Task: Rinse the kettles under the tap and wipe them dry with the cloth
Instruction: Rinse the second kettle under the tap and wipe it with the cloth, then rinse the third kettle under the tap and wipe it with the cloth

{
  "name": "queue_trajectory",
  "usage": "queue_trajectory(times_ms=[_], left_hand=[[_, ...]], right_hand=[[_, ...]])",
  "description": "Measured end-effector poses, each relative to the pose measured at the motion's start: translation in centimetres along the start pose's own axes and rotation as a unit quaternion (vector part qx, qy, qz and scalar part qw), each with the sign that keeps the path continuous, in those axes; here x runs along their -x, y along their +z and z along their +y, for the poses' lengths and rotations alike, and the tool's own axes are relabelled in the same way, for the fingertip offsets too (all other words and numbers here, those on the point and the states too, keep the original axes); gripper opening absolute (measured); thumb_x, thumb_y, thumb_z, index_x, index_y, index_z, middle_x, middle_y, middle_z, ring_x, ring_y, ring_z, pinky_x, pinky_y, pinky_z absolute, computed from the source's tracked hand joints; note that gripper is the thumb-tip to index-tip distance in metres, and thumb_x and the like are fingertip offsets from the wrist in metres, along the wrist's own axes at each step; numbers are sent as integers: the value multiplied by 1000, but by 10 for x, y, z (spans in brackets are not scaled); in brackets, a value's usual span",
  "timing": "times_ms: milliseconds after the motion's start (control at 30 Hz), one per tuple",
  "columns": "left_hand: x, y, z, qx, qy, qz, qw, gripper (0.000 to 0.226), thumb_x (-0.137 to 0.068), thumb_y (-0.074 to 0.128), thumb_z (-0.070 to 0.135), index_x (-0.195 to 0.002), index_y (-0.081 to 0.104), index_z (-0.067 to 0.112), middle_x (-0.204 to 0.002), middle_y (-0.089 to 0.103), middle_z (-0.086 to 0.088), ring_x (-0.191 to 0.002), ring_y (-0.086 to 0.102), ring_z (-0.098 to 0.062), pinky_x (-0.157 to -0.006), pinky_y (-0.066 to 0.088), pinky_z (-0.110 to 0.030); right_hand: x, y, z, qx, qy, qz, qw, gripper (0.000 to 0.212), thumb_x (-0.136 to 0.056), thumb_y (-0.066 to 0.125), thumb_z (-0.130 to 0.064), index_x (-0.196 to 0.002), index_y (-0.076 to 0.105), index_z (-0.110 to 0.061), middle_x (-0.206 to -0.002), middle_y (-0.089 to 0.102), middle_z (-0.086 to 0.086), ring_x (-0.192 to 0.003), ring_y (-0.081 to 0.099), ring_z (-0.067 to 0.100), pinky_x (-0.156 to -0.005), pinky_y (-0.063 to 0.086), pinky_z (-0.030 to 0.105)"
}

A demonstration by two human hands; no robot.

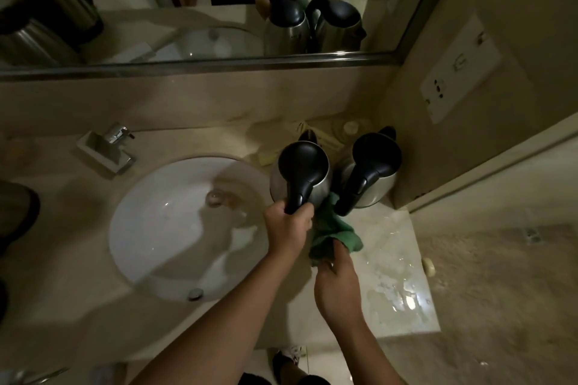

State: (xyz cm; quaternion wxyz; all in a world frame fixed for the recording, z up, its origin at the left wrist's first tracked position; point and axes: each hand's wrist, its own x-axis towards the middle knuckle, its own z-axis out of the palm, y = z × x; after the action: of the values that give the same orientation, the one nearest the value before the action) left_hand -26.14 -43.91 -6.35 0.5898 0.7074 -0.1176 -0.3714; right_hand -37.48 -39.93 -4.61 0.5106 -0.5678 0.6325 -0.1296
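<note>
Drying looks underway: the left hand [289,226] grips the nearer kettle's [301,176] handle beside the sink [175,228], the right hand [336,284] clutches the green cloth [336,233] against it, and the second kettle [372,170] waits alongside.

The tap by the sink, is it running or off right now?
Off, as far as shows. No stream falls from the tap into the sink, and the basin holds no pooled water.
</note>
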Motion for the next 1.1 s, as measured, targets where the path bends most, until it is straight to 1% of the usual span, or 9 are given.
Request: queue_trajectory(times_ms=[133,233,333,400,500,633,767,967,1100], left_hand=[[8,-7,5,-86,-39,-33,995,10,-80,71,20,-75,64,15,-67,66,-1,-59,61,-17,-57,49,-33],[28,-26,21,-165,-75,-34,983,21,-79,69,36,-93,56,26,-88,65,1,-81,64,-21,-70,52,-37],[55,-63,43,-112,-97,-36,988,46,-78,63,44,-120,55,26,-109,62,6,-100,62,-19,-81,49,-37],[80,-98,59,-51,-92,-46,993,56,-80,58,44,-134,54,30,-120,65,3,-106,65,-20,-79,48,-35],[113,-151,88,-16,-58,-19,998,51,-77,56,45,-127,59,37,-113,70,5,-103,68,-19,-83,49,-36],[136,-223,120,28,-17,92,995,44,-76,54,43,-118,61,41,-114,71,4,-100,70,-18,-91,48,-39],[144,-283,130,73,11,199,977,48,-65,61,47,-114,63,45,-111,72,8,-101,71,-17,-89,49,-39],[136,-378,124,141,34,351,925,37,-76,67,26,-110,62,41,-116,66,4,-112,63,-24,-80,46,-35],[116,-462,97,90,12,434,896,53,-74,70,34,-126,60,34,-120,65,3,-109,64,-20,-90,53,-44]], right_hand=[[4,-20,-13,39,39,-44,998,17,-99,49,-9,-113,53,-18,-105,63,2,-87,59,15,-71,48,32],[17,-29,-39,37,40,-94,994,15,-97,49,-16,-107,59,-14,-99,67,6,-85,63,20,-74,54,36],[33,-27,-70,-21,26,-134,990,30,-92,52,-31,-114,71,-22,-119,73,9,-109,68,29,-96,57,47],[48,-18,-93,-60,-6,-174,983,21,-101,54,-21,-99,73,-29,-109,76,2,-105,72,23,-86,56,36],[67,3,-123,-111,-41,-229,966,23,-103,56,-16,-103,76,-26,-108,78,1,-98,76,20,-80,52,30],[92,45,-151,-183,-45,-313,931,25,-103,55,-11,-118,75,-15,-116,78,9,-103,76,28,-88,55,39],[114,88,-176,-224,-33,-388,893,32,-87,63,-19,-117,73,-10,-115,77,15,-98,75,35,-84,51,43],[142,156,-206,-173,-42,-424,888,30,-104,46,-10,-118,72,-10,-114,78,14,-96,74,33,-84,50,43],[160,204,-233,-148,-51,-434,887,31,-105,44,-10,-122,69,-7,-111,78,13,-94,73,31,-81,50,42]])
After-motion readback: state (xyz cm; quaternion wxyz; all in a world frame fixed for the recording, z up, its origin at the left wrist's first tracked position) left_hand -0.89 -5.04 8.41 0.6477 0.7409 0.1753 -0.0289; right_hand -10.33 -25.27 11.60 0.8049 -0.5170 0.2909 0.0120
